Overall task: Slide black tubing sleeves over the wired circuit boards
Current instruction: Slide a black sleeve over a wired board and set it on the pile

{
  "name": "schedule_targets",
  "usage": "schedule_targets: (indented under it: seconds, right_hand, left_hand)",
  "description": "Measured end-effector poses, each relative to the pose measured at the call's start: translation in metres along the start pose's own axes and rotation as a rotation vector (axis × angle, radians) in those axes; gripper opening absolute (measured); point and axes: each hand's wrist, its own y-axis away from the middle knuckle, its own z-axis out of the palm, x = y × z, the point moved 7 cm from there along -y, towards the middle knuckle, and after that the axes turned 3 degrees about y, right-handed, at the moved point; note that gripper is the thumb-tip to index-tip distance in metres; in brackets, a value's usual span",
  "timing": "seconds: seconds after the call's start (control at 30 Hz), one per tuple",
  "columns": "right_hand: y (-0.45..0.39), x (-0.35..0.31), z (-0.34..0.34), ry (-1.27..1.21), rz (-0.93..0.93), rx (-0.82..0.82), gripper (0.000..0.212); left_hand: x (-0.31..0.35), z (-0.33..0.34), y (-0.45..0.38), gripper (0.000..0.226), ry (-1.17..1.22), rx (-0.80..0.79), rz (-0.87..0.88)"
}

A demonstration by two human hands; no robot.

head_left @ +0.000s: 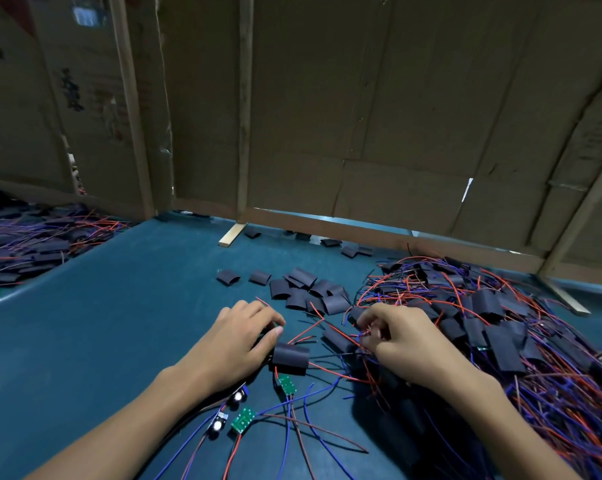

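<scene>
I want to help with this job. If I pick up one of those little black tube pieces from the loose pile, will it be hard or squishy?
Probably squishy: the loose black sleeves lie flattened and curved, not round. Likely very light, since they look thin-walled and pile up haphazardly on the blue table. Being flattened, they probably won't roll away.

Worktop point(119, 323): dark teal covering, smooth, matt with faint sheen. Tubing sleeves point(310, 291): black, matt, flattened, plastic-like. Sleeve nearest left hand point(290, 356): same matt black. Circuit boards point(287, 384): green, slightly glossy. Wires point(500, 341): red and blue smooth insulation. Back wall point(379, 116): brown corrugated cardboard, dull, creased. Frame strips point(244, 109): pale bare wood.
</scene>
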Motion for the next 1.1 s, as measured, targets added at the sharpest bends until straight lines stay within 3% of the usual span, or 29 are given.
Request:
schedule_targets:
  seconds: [0.17,0.33,0.43,0.53,0.63,0.77,0.83,0.9,1.0,1.1]
  right_hand:
    - [0.005,-0.010,-0.009,-0.222,-0.098,0.092,0.026]
    - [0.005,-0.012,-0.020,-0.451,-0.059,0.181,0.027]
    - [0.006,-0.015,-0.026,-0.622,-0.032,0.227,0.023]
    - [0.006,-0.024,-0.017,-0.868,-0.012,0.149,0.024]
    - [0.006,-0.032,-0.004,-1.015,-0.001,0.005,0.026]
    - [0.000,-0.020,-0.006,-0.841,-0.038,0.001,0.041]
    - [-0.002,-0.006,-0.003,-0.691,0.057,-0.009,0.043]
    - [-0.002,0.004,0.003,-0.584,0.156,-0.084,0.035]
    - [-0.001,0.006,0.012,-0.552,0.140,-0.228,0.012]
    - [-0.003,0.011,0.006,-0.365,0.126,-0.163,0.005]
  left_hand:
    - [0.007,-0.005,0.001,0.027,-0.044,0.045,0.011]
    - [0.060,-0.037,-0.003,0.032,0.032,0.292,0.151]
    - [0.087,-0.020,-0.004,0.042,0.184,0.153,0.081]
    - [0.099,0.013,-0.004,0.052,0.317,-0.051,-0.035]
    - [0.100,0.024,-0.007,0.037,0.669,-0.087,-0.157]
    - [0.095,0.024,-0.008,0.022,0.984,-0.059,-0.228]
    - [0.088,0.019,-0.009,0.017,1.016,-0.018,-0.244]
    - [0.085,0.018,-0.009,0.012,1.000,-0.010,-0.254]
    - [0.083,0.019,-0.008,0.008,1.019,0.000,-0.264]
    - [0.077,0.017,-0.010,0.006,1.174,0.017,-0.323]
